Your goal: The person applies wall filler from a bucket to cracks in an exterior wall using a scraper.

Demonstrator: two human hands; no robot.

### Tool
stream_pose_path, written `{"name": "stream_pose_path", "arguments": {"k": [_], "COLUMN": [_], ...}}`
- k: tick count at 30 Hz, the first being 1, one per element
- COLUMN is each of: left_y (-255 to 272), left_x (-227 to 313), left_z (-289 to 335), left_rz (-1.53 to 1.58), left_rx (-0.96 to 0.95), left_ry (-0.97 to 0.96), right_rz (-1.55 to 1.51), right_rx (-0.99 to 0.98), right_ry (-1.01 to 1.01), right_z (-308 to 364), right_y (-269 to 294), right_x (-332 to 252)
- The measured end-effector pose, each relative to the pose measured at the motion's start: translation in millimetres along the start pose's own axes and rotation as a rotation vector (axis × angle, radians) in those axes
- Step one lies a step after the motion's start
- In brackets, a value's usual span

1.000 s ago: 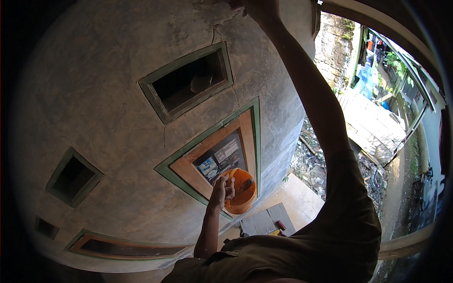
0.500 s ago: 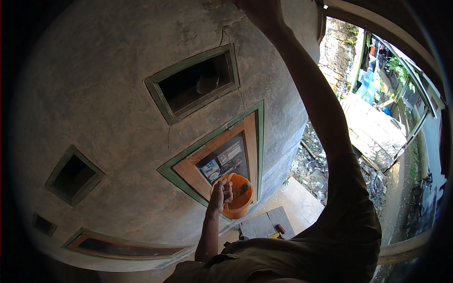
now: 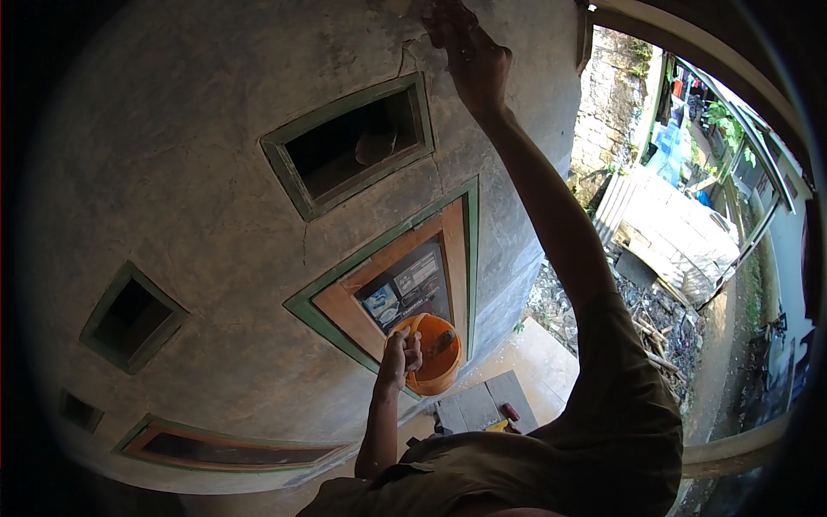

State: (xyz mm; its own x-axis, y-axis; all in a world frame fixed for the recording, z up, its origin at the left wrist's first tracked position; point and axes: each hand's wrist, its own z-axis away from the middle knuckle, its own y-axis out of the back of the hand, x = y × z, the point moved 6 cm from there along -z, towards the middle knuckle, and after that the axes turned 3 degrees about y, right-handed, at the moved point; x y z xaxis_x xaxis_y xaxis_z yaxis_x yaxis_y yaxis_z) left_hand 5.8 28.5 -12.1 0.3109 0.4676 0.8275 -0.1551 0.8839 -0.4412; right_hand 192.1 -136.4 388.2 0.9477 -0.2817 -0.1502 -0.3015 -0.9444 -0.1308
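My left hand (image 3: pixel 399 355) is closed on the rim or handle of an orange bucket (image 3: pixel 438 379), held out in front of the window. A greyish tool or lump (image 3: pixel 441 343) lies inside the bucket; its kind is unclear. High up, my right hand (image 3: pixel 469 60) reaches to the grey plastered wall (image 3: pixel 233 95), above a small green-framed vent opening (image 3: pixel 280 177). Its fingers look bent and closed, but shadow and the picture's upper edge hide what they hold. Close to that hand a crack (image 3: pixel 407 59) runs down the plaster toward the vent.
Below the bucket is a grey board platform (image 3: pixel 474 409) bearing a dark red object (image 3: pixel 511 412) and something yellow (image 3: pixel 497 426). A window with a green and wooden frame (image 3: pixel 345 302) is behind the bucket. Rubble (image 3: pixel 659 323) and pale sheets (image 3: pixel 676 228) lie outside at right.
My right hand has come down a little from the upper edge, so more of it shows. My right arm has shifted left. My left hand and the bucket have hardly moved.
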Motion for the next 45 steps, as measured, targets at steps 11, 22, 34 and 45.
{"name": "stream_pose_path", "arguments": {"k": [11,22,34,45], "left_y": [17.8,26.1,33.7,40.6], "left_x": [-8.7,-4.2,-6.8,-6.9], "left_z": [17.7,22.0,23.7,16.8], "left_rz": [-0.085,-0.058,0.010,-0.004], "left_rx": [0.078,0.109,0.072,0.144], "left_ry": [0.031,0.000,0.005,0.014], "right_rz": [0.236,0.283,0.642,0.787], "right_rx": [-0.169,-0.134,-0.243,-0.151], "right_ry": [0.258,0.219,0.969,0.739], "right_z": [92.8,33.7,9.3,-1.6], "right_y": [-11.4,16.9,9.2,-23.0], "right_x": [37.4,19.4,18.4,-18.3]}}
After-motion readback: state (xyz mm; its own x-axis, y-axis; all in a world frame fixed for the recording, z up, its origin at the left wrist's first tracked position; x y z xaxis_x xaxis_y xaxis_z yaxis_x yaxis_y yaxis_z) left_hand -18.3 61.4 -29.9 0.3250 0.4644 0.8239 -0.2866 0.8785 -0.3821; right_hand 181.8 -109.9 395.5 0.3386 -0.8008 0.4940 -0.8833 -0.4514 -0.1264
